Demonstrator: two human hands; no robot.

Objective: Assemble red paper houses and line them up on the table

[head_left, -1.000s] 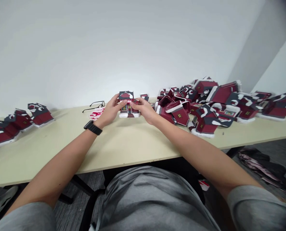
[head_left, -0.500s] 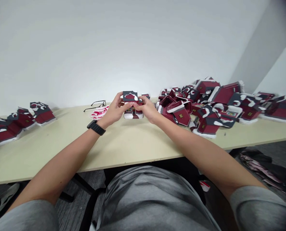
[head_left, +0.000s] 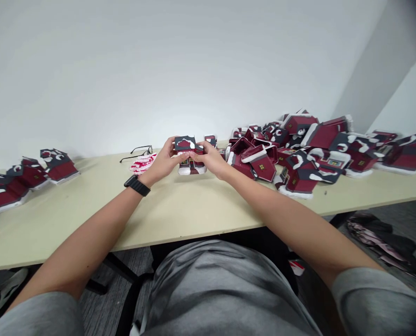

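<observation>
Between my two hands is a small dark-red toy house (head_left: pixel 191 169) with a grey, snow-patched roof and a white base. My left hand (head_left: pixel 166 162) grips its left side, thumb across the front and fingers behind. From the right, my right hand (head_left: pixel 212 159) holds it the same way, so the two thumbs nearly meet on the front wall. The house is upright, close to the tabletop; whether its base touches the table I cannot tell. Fingers at the back are partly hidden.
Right of my hands lies a heap of similar toy houses (head_left: pixel 299 165), some tipped over. Several more houses (head_left: pixel 57 165) stand at the left. Eyeglasses (head_left: pixel 141 153) and a red-and-white crumpled bundle (head_left: pixel 142 163) lie behind my left hand on the pale table (head_left: pixel 187 210).
The view has shifted slightly. Both hands still hold the house, whose roof now tilts a little more toward the back, showing less of its front.
</observation>
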